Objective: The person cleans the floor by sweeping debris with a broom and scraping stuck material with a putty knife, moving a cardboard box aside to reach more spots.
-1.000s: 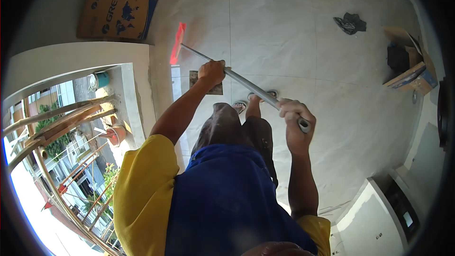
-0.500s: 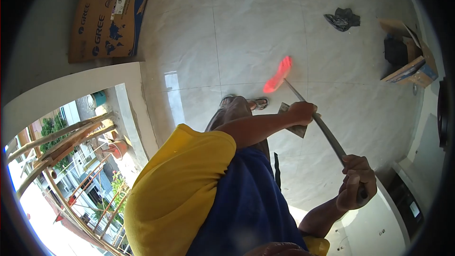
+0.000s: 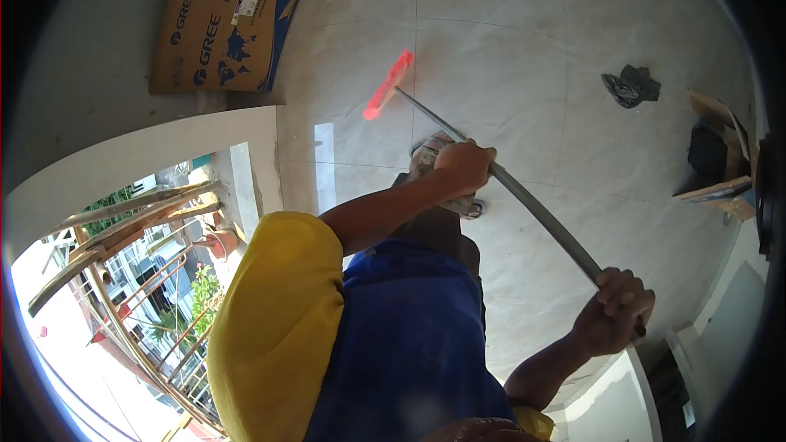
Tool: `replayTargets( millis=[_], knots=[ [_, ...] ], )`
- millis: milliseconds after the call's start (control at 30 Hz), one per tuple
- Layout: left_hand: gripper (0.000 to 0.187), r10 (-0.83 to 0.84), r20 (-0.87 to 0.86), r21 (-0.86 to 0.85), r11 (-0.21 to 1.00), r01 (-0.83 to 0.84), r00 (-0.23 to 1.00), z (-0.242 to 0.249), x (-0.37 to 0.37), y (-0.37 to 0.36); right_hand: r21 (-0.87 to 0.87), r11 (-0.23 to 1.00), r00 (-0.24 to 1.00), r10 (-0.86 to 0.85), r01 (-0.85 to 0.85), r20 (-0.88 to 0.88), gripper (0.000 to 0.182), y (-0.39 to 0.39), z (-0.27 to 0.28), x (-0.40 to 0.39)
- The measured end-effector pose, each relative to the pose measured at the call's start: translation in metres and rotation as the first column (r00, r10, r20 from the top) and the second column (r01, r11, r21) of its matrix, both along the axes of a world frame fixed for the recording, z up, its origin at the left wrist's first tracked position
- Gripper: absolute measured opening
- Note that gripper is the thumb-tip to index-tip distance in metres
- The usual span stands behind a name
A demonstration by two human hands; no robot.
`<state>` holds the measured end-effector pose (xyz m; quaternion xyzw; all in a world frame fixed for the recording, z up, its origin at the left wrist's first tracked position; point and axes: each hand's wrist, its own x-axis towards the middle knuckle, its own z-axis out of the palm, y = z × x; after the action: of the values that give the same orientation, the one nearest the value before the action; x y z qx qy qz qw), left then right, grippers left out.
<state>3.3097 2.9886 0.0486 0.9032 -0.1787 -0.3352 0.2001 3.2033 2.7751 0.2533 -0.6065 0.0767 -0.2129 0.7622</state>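
Note:
A long grey handle (image 3: 540,217) ends in a red broom head (image 3: 389,84), which rests on the pale tiled floor (image 3: 508,57) ahead of me. My left hand (image 3: 464,164) grips the handle partway down. A flat grey-brown piece (image 3: 426,157) shows just under that hand; whether the hand holds it I cannot tell. Low at the right, my right hand (image 3: 616,317) is closed around the handle's upper end. One sandalled foot (image 3: 473,209) shows below the left hand.
A flattened GREE cardboard box (image 3: 229,24) leans at the far left wall. A black crumpled bag (image 3: 630,86) lies on the floor at the right, near an open cardboard box (image 3: 716,168). A white low wall (image 3: 164,151) and metal railing (image 3: 123,221) border the left.
The red broom head has swung from the middle right to the left and farther away. My left hand moved left along with the handle, and the view turned slightly.

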Motion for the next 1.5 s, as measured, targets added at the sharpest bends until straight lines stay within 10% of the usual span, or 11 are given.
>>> replayTargets(
  millis=[167,333,467,567,733,1000,1133,1500],
  knots=[
    [0.041,0.416,0.045,0.34,0.848,-0.406,0.908,-0.126,0.074,0.211,0.031,0.902,0.882,0.428,-0.431,-0.198,0.019,0.152,-0.147,0.117],
    [0.042,0.494,-0.005,0.501,0.753,-0.426,0.869,-0.177,0.092,0.303,0.083,0.797,0.755,0.596,-0.599,-0.272,0.005,0.242,-0.204,0.143],
    [0.045,0.511,-0.12,0.243,0.846,-0.474,0.851,-0.143,0.092,0.195,-0.071,0.874,0.807,0.408,-0.48,-0.427,0.007,0.178,-0.108,0.176],
    [0.028,0.342,-0.166,-0.086,0.929,-0.359,0.925,-0.064,0.099,0.098,-0.344,0.868,0.929,0.293,-0.358,-0.226,0.027,0.139,-0.012,0.208],
    [0.023,0.196,-0.217,-0.268,0.93,-0.251,0.956,0.002,0.125,0.082,-0.169,0.952,0.961,0.27,-0.257,0.062,0.031,0.115,0.04,0.225],
    [0.031,0.536,0.163,0.283,0.779,-0.559,0.829,-0.12,0.162,0.322,-0.057,0.917,0.884,0.362,-0.395,-0.297,0.027,0.275,-0.154,0.197],
    [0.038,0.579,0.005,0.412,0.742,-0.529,0.815,-0.172,0.12,0.406,-0.034,0.84,0.808,0.51,-0.542,-0.296,0.012,0.347,-0.21,0.148],
    [0.042,0.564,-0.122,0.033,0.825,-0.564,0.817,-0.123,0.01,0.177,-0.202,0.775,0.793,0.54,-0.599,-0.281,0.013,0.159,-0.081,0.099]
  ],
)
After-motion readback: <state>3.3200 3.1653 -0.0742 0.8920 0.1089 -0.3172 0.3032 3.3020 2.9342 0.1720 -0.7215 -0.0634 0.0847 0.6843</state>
